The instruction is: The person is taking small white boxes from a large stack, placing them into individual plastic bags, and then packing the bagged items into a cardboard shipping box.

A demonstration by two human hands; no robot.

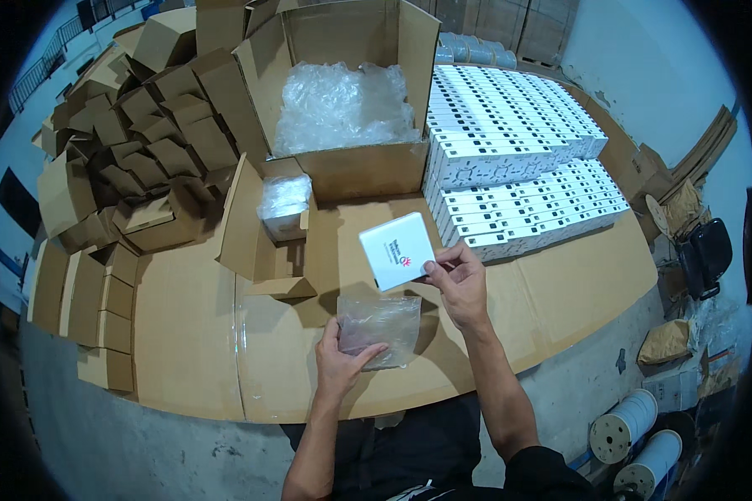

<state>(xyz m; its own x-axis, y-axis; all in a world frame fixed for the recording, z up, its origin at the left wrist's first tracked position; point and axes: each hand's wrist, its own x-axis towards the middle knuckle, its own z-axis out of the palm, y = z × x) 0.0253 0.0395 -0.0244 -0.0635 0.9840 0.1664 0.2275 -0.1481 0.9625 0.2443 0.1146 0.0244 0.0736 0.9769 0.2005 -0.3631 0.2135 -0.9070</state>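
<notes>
Between thumb and fingers, my right hand [459, 280] pinches the lower right corner of a flat white square box [393, 257] with a small printed mark. Below it, my left hand [345, 357] grips a clear plastic bag [388, 321], thumb across its front. Box and bag are apart, with the box just above the bag's upper edge. Left of the box, an open cardboard carton [267, 286] contains several plastic-wrapped white boxes [286, 200] at its far end.
Behind stands a large open carton [359, 173] filled with clear plastic bags [342, 108]. Two tiers of white boxes [510, 167] are stacked at the right. Many open brown cartons [154, 125] pile up at the left. Cardboard covers the table [188, 334]; cable spools [622, 426] lie on the floor.
</notes>
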